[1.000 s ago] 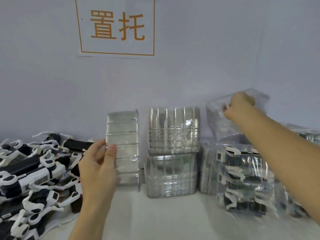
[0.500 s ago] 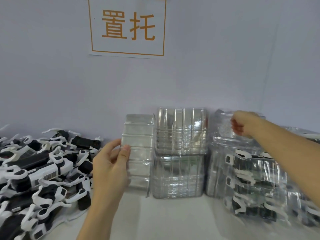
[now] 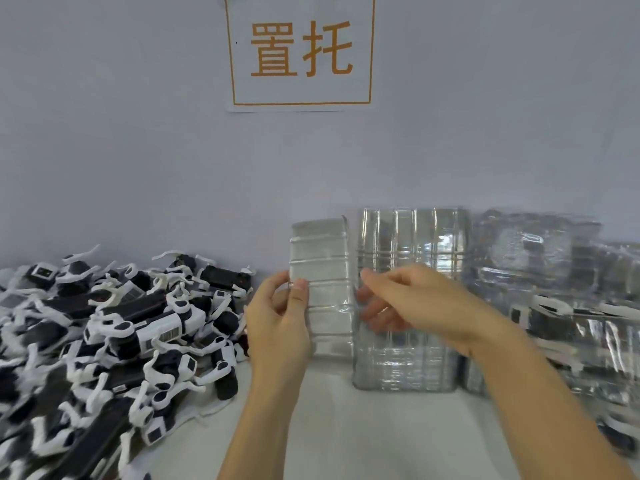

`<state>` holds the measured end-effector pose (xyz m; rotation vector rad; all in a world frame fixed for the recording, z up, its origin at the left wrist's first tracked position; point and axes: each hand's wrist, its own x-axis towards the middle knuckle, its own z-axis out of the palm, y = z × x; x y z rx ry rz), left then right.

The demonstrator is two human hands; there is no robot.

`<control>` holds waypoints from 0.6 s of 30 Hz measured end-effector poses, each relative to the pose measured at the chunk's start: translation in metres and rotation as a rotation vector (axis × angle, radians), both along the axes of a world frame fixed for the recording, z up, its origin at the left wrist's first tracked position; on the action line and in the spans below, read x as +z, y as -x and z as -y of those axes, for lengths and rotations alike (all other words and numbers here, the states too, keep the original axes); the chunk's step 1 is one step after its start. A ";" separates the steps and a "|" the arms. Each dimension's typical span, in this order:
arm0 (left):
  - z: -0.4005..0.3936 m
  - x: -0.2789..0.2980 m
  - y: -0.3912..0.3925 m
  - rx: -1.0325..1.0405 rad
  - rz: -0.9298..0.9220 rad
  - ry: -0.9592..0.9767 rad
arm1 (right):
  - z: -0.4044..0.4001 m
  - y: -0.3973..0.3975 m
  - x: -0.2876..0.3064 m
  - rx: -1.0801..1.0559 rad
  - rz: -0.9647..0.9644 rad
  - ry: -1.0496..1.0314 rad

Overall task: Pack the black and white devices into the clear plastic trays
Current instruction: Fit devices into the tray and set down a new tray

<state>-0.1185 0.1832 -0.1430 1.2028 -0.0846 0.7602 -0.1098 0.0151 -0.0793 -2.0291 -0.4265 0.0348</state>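
Clear ribbed tray [image 3: 323, 289], held upright over the back of the desk [image 3: 346, 438]: thin transparent plastic, moulded into horizontal ridges, glossy where it catches the light. Your left hand [image 3: 277, 327] grips its left edge — thumb on the front face, fingers curled behind. Your right hand [image 3: 408, 303] meets its right edge with fingers bent; motion blur hides whether they actually pinch the plastic, so that grip cannot be told. Just right of the tray, two stacks of empty clear trays [image 3: 408, 306] stand one atop the other against the wall, their ribs running vertically. Farther right lie filled trays [image 3: 561, 306], crinkled and shiny, with black and white shapes showing through. At the left of the desk, a loose heap of black and white devices [image 3: 104, 327] — matte black oblong bodies with curved white clips, one bearing a barcode label. On the wall above, a paper sign [image 3: 301, 51] with orange characters in an orange frame.
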 end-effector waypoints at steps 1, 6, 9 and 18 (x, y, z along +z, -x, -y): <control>0.000 0.000 0.000 -0.005 0.012 -0.032 | -0.008 0.002 -0.012 0.015 -0.002 -0.094; 0.006 -0.006 -0.002 0.032 0.012 -0.137 | -0.030 0.001 -0.046 -0.023 0.022 -0.475; 0.010 -0.010 -0.005 0.071 -0.017 -0.210 | -0.026 0.001 -0.048 -0.016 -0.031 -0.607; 0.008 -0.008 -0.003 -0.017 -0.067 -0.128 | -0.020 -0.001 -0.056 0.194 -0.223 -0.854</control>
